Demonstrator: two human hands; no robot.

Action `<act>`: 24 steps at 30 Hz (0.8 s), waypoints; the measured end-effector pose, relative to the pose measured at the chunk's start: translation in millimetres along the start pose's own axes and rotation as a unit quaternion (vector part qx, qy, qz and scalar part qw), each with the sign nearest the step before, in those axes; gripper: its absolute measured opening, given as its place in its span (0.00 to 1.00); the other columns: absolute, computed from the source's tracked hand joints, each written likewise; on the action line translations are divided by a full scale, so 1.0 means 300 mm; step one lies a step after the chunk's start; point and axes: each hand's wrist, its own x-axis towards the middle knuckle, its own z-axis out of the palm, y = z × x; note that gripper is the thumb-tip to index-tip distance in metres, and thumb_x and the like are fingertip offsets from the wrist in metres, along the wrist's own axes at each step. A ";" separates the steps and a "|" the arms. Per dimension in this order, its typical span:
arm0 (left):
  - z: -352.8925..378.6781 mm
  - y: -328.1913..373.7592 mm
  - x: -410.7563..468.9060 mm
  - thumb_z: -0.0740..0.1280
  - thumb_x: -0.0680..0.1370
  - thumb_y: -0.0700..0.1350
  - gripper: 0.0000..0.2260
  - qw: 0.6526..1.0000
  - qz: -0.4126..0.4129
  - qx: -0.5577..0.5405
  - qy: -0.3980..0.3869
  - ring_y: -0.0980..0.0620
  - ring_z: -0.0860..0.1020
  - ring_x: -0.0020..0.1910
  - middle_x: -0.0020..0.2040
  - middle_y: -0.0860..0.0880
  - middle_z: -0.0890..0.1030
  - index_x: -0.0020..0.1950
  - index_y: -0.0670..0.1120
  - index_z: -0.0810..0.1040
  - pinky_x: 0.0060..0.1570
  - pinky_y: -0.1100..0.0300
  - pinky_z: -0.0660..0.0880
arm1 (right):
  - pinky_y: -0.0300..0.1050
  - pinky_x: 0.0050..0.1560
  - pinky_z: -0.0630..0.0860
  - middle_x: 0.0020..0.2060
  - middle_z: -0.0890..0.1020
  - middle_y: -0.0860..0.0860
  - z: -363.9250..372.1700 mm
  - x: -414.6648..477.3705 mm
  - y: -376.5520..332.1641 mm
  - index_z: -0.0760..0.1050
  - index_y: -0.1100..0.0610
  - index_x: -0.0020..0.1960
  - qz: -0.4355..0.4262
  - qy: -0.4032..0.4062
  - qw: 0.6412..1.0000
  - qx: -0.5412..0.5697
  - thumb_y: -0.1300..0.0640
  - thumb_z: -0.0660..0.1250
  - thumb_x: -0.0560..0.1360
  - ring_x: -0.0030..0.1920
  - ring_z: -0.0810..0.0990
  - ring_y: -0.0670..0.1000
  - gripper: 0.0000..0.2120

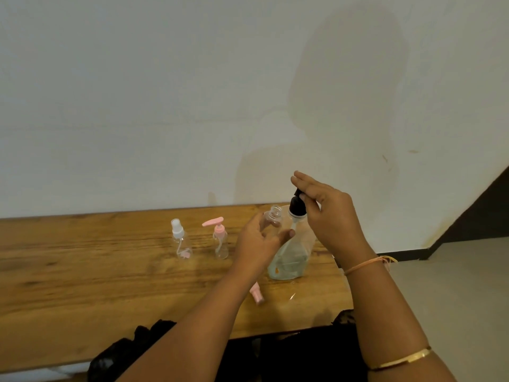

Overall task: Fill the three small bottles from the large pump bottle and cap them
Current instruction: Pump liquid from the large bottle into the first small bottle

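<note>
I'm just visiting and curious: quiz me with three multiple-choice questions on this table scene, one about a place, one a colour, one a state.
1. Where does the loose pink cap lie?
A. on the table, near the large bottle
B. on the floor
C. on a shelf

2. What colour is the large bottle's pump head?
A. pink
B. white
C. black

3. The small bottle in the left hand is:
A. capped
B. uncapped
C. lying flat

Answers:
1 A, it lies on the wood close to that bottle's base.
2 C, the head under the right hand is black.
3 B, its threaded neck is bare.
</note>
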 end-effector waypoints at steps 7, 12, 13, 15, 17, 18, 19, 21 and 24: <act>0.011 0.001 0.004 0.76 0.68 0.44 0.14 0.999 -0.020 -0.037 -0.003 0.54 0.74 0.59 0.48 0.63 0.74 0.45 0.52 0.73 0.61 0.45 0.73 | 0.19 0.53 0.64 0.57 0.80 0.53 -0.045 0.019 -0.002 0.78 0.61 0.59 0.047 -0.001 0.996 0.071 0.68 0.65 0.76 0.56 0.73 0.38 0.13; 0.011 0.011 0.005 0.75 0.70 0.44 0.14 1.000 -0.006 -0.005 -0.004 0.57 0.71 0.58 0.49 0.61 0.74 0.44 0.55 0.71 0.60 0.53 0.72 | 0.20 0.51 0.66 0.51 0.83 0.51 -0.033 0.021 -0.004 0.81 0.60 0.55 0.063 0.040 0.994 0.082 0.66 0.68 0.74 0.51 0.76 0.40 0.11; 0.011 0.013 0.004 0.75 0.70 0.45 0.14 1.000 0.004 0.018 -0.005 0.58 0.70 0.58 0.52 0.58 0.74 0.44 0.56 0.70 0.59 0.55 0.72 | 0.20 0.52 0.67 0.52 0.82 0.51 -0.028 0.018 -0.001 0.81 0.60 0.55 0.062 0.045 0.994 0.080 0.66 0.68 0.74 0.52 0.76 0.40 0.11; 0.010 0.009 0.004 0.73 0.72 0.47 0.13 0.997 0.033 0.077 0.000 0.58 0.70 0.58 0.57 0.55 0.73 0.43 0.58 0.69 0.59 0.55 0.72 | 0.23 0.55 0.68 0.52 0.82 0.51 -0.017 0.008 0.004 0.80 0.60 0.56 0.046 0.060 0.995 0.073 0.66 0.67 0.74 0.53 0.76 0.40 0.11; 0.008 0.013 0.001 0.69 0.74 0.48 0.08 0.992 0.066 0.106 0.010 0.58 0.71 0.57 0.56 0.54 0.71 0.46 0.56 0.71 0.56 0.56 0.72 | 0.28 0.57 0.70 0.53 0.82 0.52 -0.008 -0.003 0.008 0.80 0.60 0.56 0.015 0.081 0.995 0.051 0.67 0.67 0.74 0.53 0.77 0.42 0.11; 0.006 0.019 0.001 0.68 0.74 0.48 0.06 0.990 0.081 0.112 0.016 0.57 0.72 0.56 0.55 0.54 0.70 0.48 0.54 0.71 0.53 0.58 0.72 | 0.31 0.58 0.72 0.53 0.82 0.53 -0.003 -0.007 0.009 0.81 0.61 0.55 0.000 0.091 0.995 0.039 0.68 0.67 0.74 0.54 0.78 0.44 0.11; 0.003 0.024 0.003 0.66 0.75 0.47 0.07 0.988 0.096 0.122 0.023 0.56 0.72 0.53 0.53 0.54 0.69 0.50 0.52 0.70 0.49 0.61 0.72 | 0.35 0.58 0.73 0.53 0.82 0.53 0.002 -0.009 0.010 0.81 0.61 0.55 -0.012 0.099 0.995 0.025 0.68 0.67 0.74 0.54 0.78 0.47 0.11; -0.005 0.033 0.009 0.65 0.76 0.46 0.08 0.979 0.131 0.153 0.036 0.54 0.71 0.50 0.50 0.54 0.68 0.52 0.51 0.67 0.42 0.66 0.68 | 0.39 0.57 0.72 0.53 0.82 0.55 0.012 -0.009 0.011 0.81 0.62 0.54 -0.030 0.110 0.993 -0.006 0.68 0.67 0.74 0.56 0.78 0.53 0.10; -0.018 0.040 0.011 0.64 0.76 0.47 0.11 0.969 0.166 0.179 0.038 0.53 0.69 0.50 0.49 0.54 0.67 0.55 0.51 0.65 0.45 0.62 0.68 | 0.26 0.53 0.68 0.55 0.79 0.56 0.022 -0.008 0.008 0.80 0.63 0.55 -0.025 0.112 0.993 -0.019 0.67 0.66 0.75 0.54 0.74 0.48 0.10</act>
